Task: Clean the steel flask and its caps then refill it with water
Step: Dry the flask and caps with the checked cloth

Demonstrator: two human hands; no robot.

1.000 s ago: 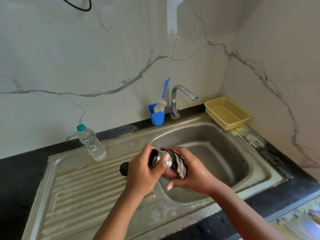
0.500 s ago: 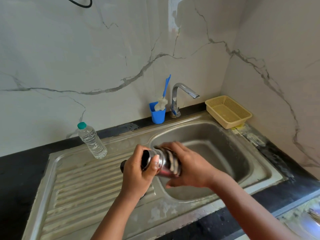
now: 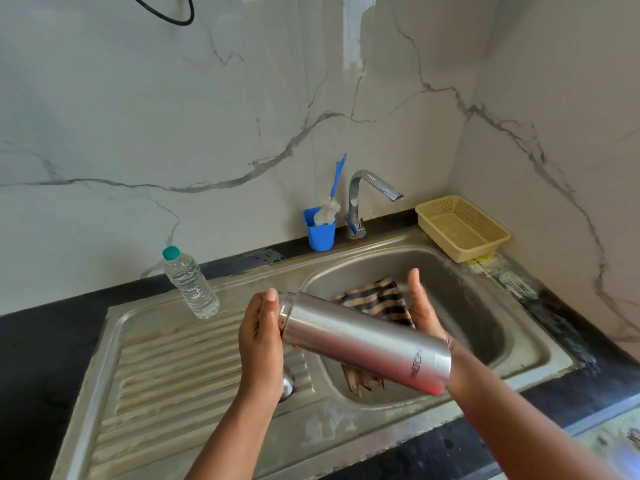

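The steel flask [image 3: 363, 344] lies tilted over the front of the sink, open mouth to the upper left and base to the lower right. My left hand [image 3: 258, 344] grips its neck end, thumb pointing up beside the mouth. My right hand [image 3: 420, 306] is behind the flask with fingers straight, and a striped brown cloth [image 3: 374, 299] is spread between its palm and the flask. The flask's base sits over my right wrist. Below my left hand, part of a steel cap [image 3: 287, 386] shows on the drainboard.
The sink basin [image 3: 485, 306] lies under my hands, the ribbed drainboard [image 3: 166, 368] to the left. A plastic water bottle [image 3: 190, 285] stands on the drainboard's back edge. Behind are a blue cup [image 3: 320, 233] with a brush [image 3: 327, 211], the tap [image 3: 360, 199] and a yellow basket [image 3: 464, 230].
The flask has swung from pointing its mouth at me to lying sideways, base to the right. My right hand, earlier wrapped round the body with the cloth, has opened behind it.
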